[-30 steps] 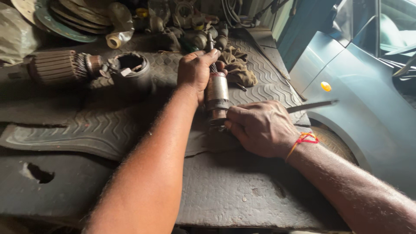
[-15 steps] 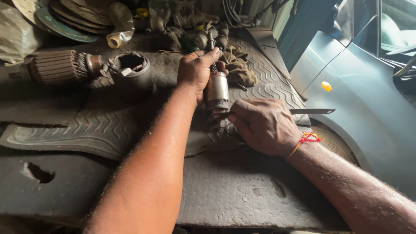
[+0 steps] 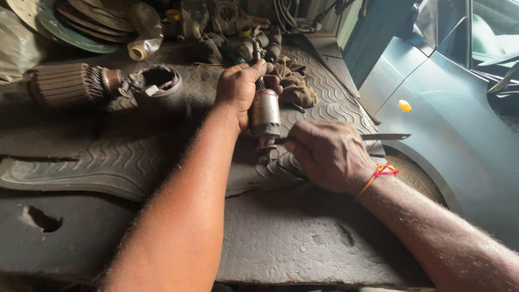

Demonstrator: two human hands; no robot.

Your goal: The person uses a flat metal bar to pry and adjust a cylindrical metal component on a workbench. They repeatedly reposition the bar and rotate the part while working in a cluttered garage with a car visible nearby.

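Left hand (image 3: 238, 89) wraps the upper end of a small motor armature (image 3: 265, 114), fingers curled shut around its shaft; the armature body shows just at 4 o'clock from the knuckles, touching the palm side. Long axis of armature runs roughly 12 to 6 o'clock, tilted slightly; the narrow commutator end points down toward 6 o'clock and rests on, or just above, the ribbed rubber mat (image 3: 135, 162) (contact not resolvable).

Right hand (image 3: 330, 154) sits at 4 o'clock from the armature, fingers pressed together around a thin flat metal blade (image 3: 386, 137). Blade's long axis lies near horizontal, 3 to 9 o'clock; free end projects toward 3 o'clock past the hand, working end meets the lower part of the armature at the hand's 9 o'clock side. Red thread band (image 3: 378, 176) on the right wrist.

Mat lies on a dark, worn table (image 3: 303, 243). At 9 o'clock from the left hand: a larger armature (image 3: 67, 84) lying on its side and a round housing (image 3: 159, 86). Rag (image 3: 294, 81) just at 3 o'clock of the left hand. Blue-grey car body (image 3: 454, 124) at far 3 o'clock.
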